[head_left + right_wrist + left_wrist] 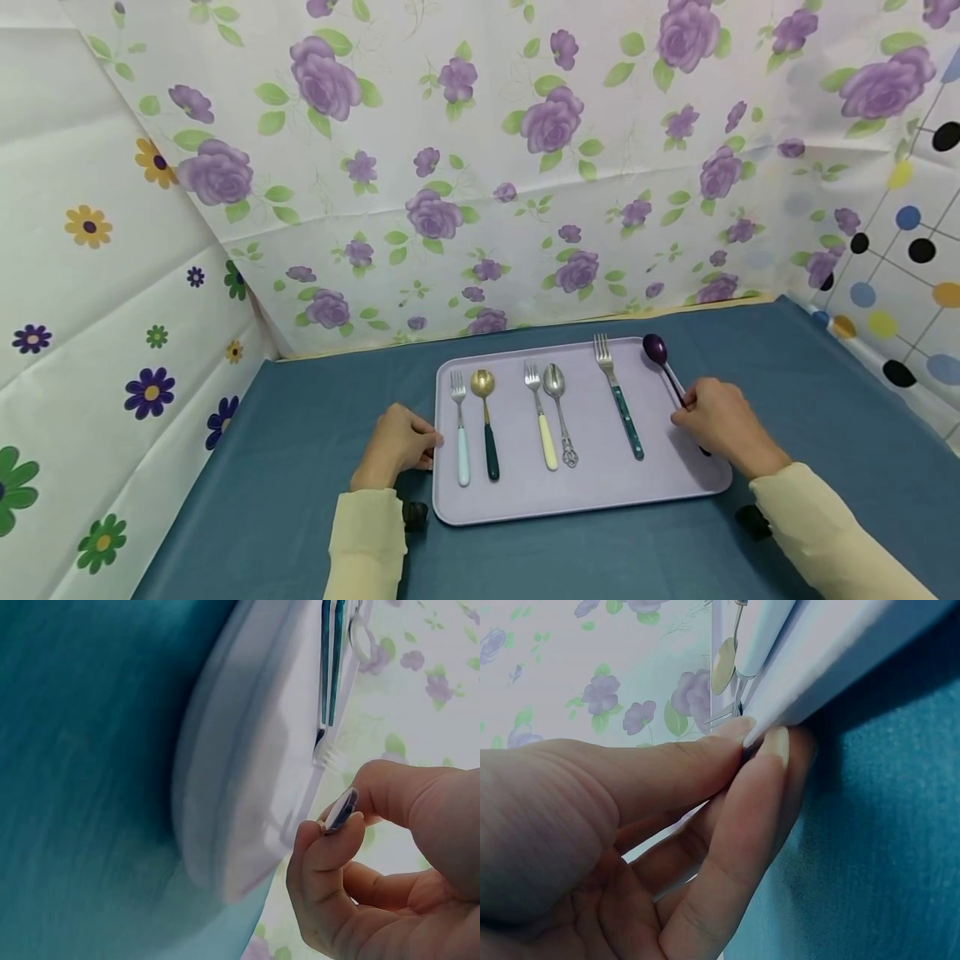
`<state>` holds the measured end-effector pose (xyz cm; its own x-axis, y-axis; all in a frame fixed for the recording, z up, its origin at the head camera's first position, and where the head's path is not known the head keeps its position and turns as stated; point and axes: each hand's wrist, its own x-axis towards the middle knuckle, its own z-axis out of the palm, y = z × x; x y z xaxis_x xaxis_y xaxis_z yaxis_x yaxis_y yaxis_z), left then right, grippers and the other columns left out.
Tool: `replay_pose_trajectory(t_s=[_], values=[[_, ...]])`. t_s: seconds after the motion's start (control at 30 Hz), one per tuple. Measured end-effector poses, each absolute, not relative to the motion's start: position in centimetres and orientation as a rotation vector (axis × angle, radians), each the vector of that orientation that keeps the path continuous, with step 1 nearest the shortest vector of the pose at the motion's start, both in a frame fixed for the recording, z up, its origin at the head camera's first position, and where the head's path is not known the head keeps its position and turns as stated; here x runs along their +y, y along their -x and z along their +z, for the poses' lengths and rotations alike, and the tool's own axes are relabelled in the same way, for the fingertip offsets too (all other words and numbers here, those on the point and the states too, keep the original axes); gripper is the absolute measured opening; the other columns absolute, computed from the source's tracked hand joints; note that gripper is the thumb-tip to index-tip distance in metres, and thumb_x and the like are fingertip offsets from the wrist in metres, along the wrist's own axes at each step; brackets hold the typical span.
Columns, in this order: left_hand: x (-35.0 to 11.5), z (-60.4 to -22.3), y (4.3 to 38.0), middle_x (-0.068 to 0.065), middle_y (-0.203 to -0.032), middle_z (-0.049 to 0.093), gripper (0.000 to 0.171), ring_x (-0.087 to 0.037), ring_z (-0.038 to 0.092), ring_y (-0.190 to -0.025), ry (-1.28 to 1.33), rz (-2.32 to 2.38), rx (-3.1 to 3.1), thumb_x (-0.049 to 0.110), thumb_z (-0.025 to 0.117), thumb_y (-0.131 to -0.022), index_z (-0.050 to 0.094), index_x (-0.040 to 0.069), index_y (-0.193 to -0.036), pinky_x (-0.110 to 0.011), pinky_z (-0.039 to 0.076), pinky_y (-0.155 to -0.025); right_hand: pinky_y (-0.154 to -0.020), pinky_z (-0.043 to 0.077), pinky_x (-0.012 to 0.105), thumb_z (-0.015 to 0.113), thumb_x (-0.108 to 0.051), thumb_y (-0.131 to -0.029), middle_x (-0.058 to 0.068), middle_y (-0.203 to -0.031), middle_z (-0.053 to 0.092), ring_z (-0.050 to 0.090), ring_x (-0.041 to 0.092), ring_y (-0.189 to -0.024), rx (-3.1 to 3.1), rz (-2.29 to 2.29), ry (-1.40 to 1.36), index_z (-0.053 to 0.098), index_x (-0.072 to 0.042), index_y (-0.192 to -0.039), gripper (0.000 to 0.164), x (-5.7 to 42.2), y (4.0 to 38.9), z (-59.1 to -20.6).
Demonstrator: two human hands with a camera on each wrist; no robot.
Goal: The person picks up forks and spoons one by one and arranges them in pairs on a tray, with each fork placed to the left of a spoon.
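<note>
A pale lilac tray (510,500) lies on the blue cloth. My left hand (401,446) pinches its left rim between thumb and fingers, as the left wrist view shows close up. At the tray's right end, my right hand (723,421) pinches the handle of a dark purple spoon (655,348), its bowl pointing away from me. In the right wrist view the handle's end (343,810) shows between thumb and fingers. Left of this spoon lies a green-handled fork (624,412). A yellow-handled fork (547,437) and an ornate silver spoon (561,408) lie mid-tray.
Toward the tray's left lie a light-blue-handled fork (462,454) and a gold spoon (486,408) with a dark green handle. A flowered sheet (450,167) hangs behind the table. Other patterned sheets hang at the left (90,300) and right (926,292).
</note>
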<state>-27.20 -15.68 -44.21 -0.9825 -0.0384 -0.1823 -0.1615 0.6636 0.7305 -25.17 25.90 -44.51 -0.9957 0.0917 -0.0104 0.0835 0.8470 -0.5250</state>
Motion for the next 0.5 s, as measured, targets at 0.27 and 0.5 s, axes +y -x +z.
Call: replay_pose_trajectory(t_s=[0.27, 0.5], values=[[-15.7, -44.1, 27.2, -0.009, -0.069, 0.067, 0.006, -0.016, 0.063, -0.054, 0.171, 1.22, 2.724, 0.004, 0.071, -0.084, 0.076, 0.002, -0.081, -0.028, 0.058, -0.051, -0.046, 0.044, 0.028, 0.065, -0.008, -0.081, 0.011, -0.07, 0.054, 0.051, 0.019, -0.059, -3.013, 0.843, 0.123, 0.059, 0.003, -0.084, 0.013, 24.9, 25.5, -44.6], [-15.7, -44.2, 27.2, -0.01, -0.07, 0.067, 0.006, -0.016, 0.063, -0.054, 0.179, 1.214, 2.721, 0.004, 0.071, -0.084, 0.076, 0.002, -0.082, -0.029, 0.058, -0.051, -0.045, 0.041, 0.029, 0.066, -0.007, -0.081, 0.009, -0.066, 0.053, 0.05, 0.019, -0.057, -3.013, 0.832, 0.099, 0.059, 0.0, -0.077, 0.011, 24.3, 25.8, -44.9]])
